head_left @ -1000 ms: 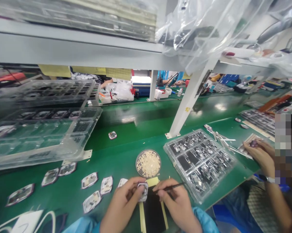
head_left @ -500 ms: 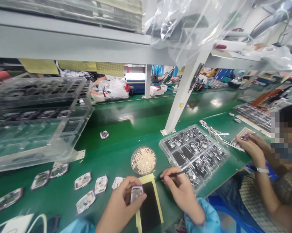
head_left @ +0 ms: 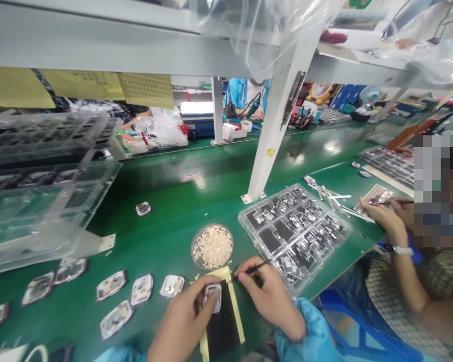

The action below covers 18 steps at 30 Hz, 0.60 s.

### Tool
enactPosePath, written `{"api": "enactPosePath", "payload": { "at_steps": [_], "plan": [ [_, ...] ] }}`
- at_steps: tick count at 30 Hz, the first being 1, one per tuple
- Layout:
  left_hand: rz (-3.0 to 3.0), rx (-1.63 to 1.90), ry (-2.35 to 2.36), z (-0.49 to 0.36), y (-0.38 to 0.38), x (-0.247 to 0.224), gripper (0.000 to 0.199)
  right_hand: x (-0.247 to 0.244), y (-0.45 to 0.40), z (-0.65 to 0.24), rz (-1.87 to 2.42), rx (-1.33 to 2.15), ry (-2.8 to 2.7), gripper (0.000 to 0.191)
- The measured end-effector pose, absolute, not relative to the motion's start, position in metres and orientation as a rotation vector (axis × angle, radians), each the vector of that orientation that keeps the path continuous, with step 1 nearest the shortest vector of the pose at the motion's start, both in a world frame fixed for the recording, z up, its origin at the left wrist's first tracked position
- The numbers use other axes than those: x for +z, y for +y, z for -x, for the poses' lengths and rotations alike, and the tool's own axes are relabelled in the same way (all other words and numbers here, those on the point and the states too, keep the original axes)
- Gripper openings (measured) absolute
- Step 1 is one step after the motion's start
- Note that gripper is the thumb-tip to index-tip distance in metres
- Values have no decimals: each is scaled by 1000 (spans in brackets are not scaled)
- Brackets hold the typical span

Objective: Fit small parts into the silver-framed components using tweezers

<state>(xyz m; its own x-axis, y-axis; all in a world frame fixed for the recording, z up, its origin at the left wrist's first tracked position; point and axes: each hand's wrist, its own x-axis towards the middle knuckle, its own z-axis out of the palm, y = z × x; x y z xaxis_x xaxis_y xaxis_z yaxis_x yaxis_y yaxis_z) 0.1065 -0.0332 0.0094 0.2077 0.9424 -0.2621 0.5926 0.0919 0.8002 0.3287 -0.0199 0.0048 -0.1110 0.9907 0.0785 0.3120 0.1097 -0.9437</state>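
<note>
A white object [head_left: 11, 355] at lower left is cut off. The left hand [head_left: 183, 319] has its fingers closed on a small white-rimmed case [head_left: 215, 289] over a yellow-edged black pad [head_left: 223, 327], the thumb hiding part of it. The right hand [head_left: 267, 289] pinches a thin dark tool [head_left: 262, 265], its tip hard to make out. Beyond, on the worktop [head_left: 166, 231], are a dish [head_left: 193, 246] of pale bits [head_left: 214, 246] and a compartmented tray [head_left: 246, 219]; farther, a white post [head_left: 261, 166] blocks some background.

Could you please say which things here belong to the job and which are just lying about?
Seemingly in use:
framed part, in left hand
thin tool, in right hand
black pad
round dish

Apparently lying about:
clear plastic
yellow fan
</note>
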Motion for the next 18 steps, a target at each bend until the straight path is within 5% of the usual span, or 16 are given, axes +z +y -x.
{"api": "enactPosePath", "payload": {
  "at_steps": [18],
  "plan": [
    [-1454,633,1422,-106,-33,1,36,5,-32,-322,963,1076,-1518,9]
  ]
}}
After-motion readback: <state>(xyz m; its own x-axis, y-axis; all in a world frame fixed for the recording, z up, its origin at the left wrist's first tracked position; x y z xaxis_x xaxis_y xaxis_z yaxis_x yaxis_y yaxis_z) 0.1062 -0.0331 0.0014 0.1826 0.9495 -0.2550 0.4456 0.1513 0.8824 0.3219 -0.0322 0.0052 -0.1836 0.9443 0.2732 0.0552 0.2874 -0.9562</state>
